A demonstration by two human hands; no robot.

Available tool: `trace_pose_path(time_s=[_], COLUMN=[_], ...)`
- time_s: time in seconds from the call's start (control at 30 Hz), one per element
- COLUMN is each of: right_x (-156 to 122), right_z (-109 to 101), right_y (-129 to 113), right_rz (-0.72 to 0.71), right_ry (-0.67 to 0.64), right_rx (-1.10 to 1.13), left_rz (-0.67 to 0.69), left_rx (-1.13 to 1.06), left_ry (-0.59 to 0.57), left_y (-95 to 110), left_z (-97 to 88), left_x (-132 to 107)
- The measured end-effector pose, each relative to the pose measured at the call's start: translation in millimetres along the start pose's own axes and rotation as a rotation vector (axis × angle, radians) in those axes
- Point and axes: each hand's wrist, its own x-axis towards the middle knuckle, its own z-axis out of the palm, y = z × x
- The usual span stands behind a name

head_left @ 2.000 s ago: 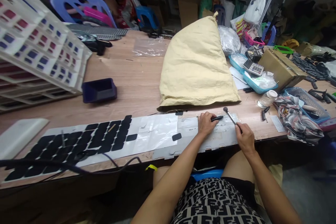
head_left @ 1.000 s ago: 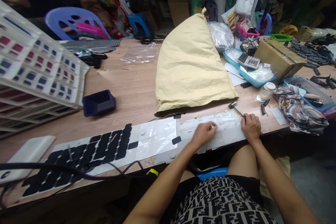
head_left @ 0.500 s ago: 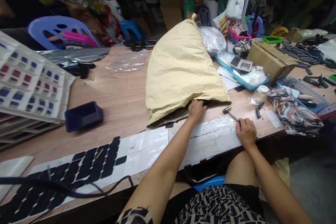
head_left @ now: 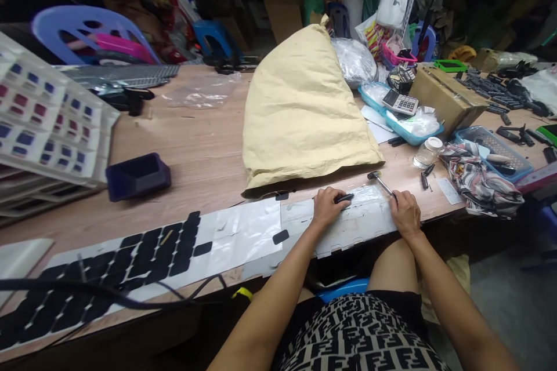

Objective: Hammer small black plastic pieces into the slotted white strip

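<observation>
Left hand (head_left: 325, 206) pinching a small black part (head_left: 345, 198) at the white board (head_left: 369, 221), near edge of the surface (head_left: 195, 145). Right hand (head_left: 406, 213) closed round the handle of a hammer (head_left: 383, 184); its head points away, near the sack (head_left: 304, 122). Can't tell if it's resting. Black pads (head_left: 152, 252) on a white sheet (head_left: 250, 226), left of the board.

we stretch our left forearm (head_left: 282, 284) and right forearm (head_left: 442, 287) forward, slanting inward; our left hand (head_left: 327, 206) is bent with fingers pinched together, our right hand (head_left: 406, 213) curled into a grip, apart from it.
</observation>
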Motion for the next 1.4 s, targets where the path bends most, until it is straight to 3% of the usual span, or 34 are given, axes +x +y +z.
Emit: trace_pose_path(time_s=[0.23,0.73,0.9,1.03,1.1,1.2,1.3,1.4], right_x=[-30,-42,-26,4,13,15,11,9], right_z=[-29,-16,-6,-1,3,7,10,11], right_y=[-44,-61,-32,7,21,29,27,24], right_rz=[-0.05,-0.203,-0.209,-0.16,-0.123,-0.086,-0.07,-0.051], right_ry=[-0.044,-0.062,0.001,0.098,0.112,0.119,0.118,0.105], right_rx=[0.46,0.384,0.303,0.013,-0.104,-0.197,-0.221,-0.213], left_rz=[0.0,0.007,0.021,0.033,0.091,0.276,0.39,0.312], left_rx=[-0.04,-0.067,-0.085,-0.088,-0.122,-0.206,-0.208,-0.045], left_ry=[0.004,0.024,0.021,0.027,0.05,-0.021,-0.261,-0.443], left_y=[-1,3,2,5,6,6,1,-12], left_z=[1.2,-0.1,2.3,-4.2,-12.0,-22.1,-20.8,-2.5], left_x=[5,5,8,10,-3,-50,-114,-160])
